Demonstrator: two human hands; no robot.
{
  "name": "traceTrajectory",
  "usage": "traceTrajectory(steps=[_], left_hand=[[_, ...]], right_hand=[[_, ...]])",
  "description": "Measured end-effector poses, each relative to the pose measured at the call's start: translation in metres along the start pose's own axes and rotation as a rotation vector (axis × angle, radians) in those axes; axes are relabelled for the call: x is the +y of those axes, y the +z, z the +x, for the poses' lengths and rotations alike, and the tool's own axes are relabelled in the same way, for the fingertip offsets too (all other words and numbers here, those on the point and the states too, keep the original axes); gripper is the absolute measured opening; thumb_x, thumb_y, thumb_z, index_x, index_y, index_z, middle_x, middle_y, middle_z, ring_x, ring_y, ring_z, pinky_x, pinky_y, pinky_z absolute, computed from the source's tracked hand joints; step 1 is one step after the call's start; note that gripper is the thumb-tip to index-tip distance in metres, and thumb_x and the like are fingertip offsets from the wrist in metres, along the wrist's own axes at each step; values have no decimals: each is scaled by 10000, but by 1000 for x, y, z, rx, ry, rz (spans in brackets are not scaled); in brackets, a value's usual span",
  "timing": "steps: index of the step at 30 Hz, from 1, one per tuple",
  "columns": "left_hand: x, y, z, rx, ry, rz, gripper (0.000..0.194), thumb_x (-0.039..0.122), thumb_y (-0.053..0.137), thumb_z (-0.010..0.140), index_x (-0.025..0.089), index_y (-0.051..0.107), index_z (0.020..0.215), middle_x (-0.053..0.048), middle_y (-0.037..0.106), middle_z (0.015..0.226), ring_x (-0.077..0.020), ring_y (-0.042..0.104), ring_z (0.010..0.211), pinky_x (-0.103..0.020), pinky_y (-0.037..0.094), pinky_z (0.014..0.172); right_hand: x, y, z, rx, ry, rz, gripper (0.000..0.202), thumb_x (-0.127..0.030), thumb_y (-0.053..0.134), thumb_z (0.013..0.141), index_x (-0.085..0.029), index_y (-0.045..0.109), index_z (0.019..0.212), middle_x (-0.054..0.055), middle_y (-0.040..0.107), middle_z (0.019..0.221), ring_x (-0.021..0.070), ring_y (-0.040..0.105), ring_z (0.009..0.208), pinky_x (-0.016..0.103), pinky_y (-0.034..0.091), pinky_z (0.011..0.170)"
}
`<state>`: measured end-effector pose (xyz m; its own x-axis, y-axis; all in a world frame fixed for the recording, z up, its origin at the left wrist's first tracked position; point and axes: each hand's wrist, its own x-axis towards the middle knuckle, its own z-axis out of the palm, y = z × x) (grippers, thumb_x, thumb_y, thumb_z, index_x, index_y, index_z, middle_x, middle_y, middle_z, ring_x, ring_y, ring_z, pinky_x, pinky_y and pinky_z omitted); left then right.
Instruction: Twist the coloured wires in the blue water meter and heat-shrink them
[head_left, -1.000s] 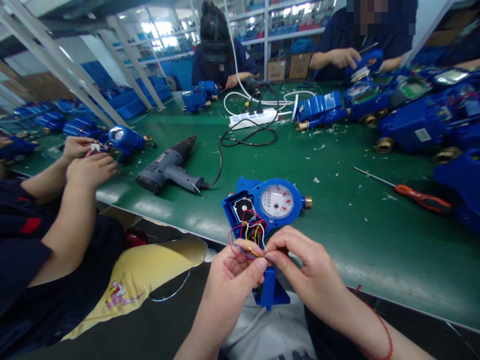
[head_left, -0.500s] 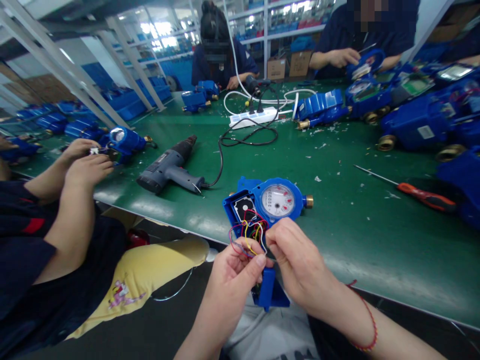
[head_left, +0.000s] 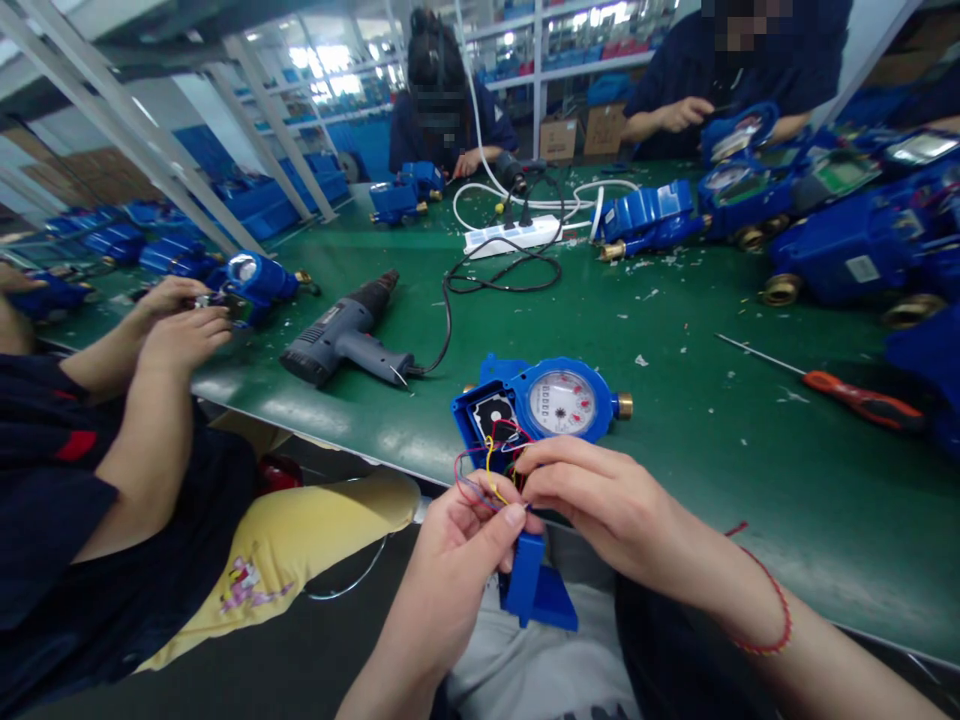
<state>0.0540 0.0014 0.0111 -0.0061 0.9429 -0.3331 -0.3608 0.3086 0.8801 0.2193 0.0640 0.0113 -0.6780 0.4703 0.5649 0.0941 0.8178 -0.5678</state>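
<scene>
A blue water meter with a round dial lies at the table's near edge, its square side box open. Thin coloured wires rise out of the box toward my fingers. My left hand pinches some of these wires between thumb and forefinger. Close against it, my right hand has its fingertips pressed together at the wires; what exactly they grip is partly hidden. Below my hands hangs a blue plastic cover, in front of my lap.
A grey heat gun lies left of the meter, its black cord running to a white power strip. An orange-handled screwdriver lies at right. More blue meters crowd the right side. Co-workers' hands work at left and across the table.
My right hand has shifted left and closed in on the wires at my left fingertips, its fingers now stretched further over them. The view has moved slightly.
</scene>
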Motion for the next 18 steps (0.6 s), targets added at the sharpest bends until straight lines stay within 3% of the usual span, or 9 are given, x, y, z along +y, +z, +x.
traceTrajectory(steps=[3,6,9,13,18], left_hand=[[5,-1,2,-35,0,20,208,290,746,788,145,597,781,18,671,671,-3,422,438,-114,321,440],[8,0,3,-73,-1,18,176,265,724,807,139,603,795,14,680,676,-2,443,452,-103,334,452],[10,1,3,-91,-13,0,151,244,707,820,144,594,806,7,695,672,-5,462,460,-98,342,463],[10,2,5,-98,-10,-5,144,224,704,820,156,578,804,5,707,667,-10,480,459,-100,331,449],[9,2,7,-98,-12,-14,133,221,696,830,157,582,812,28,670,649,-11,499,468,-101,337,454]], right_hand=[[1,-2,-2,76,117,16,134,-66,485,963,-147,554,882,-1,579,795,89,541,718,177,435,668],[-1,-3,-7,139,257,36,111,-88,520,958,-170,564,897,-29,605,818,62,554,716,140,420,666],[-3,-4,-10,172,300,39,109,-101,518,958,-183,580,921,-45,612,809,51,557,695,127,417,650],[-2,-4,-10,191,235,39,130,-67,514,945,-173,586,961,-29,629,847,53,580,742,122,437,681],[0,-4,-12,144,45,-3,209,-25,501,937,-132,589,1093,85,605,1132,122,582,1048,200,475,866]])
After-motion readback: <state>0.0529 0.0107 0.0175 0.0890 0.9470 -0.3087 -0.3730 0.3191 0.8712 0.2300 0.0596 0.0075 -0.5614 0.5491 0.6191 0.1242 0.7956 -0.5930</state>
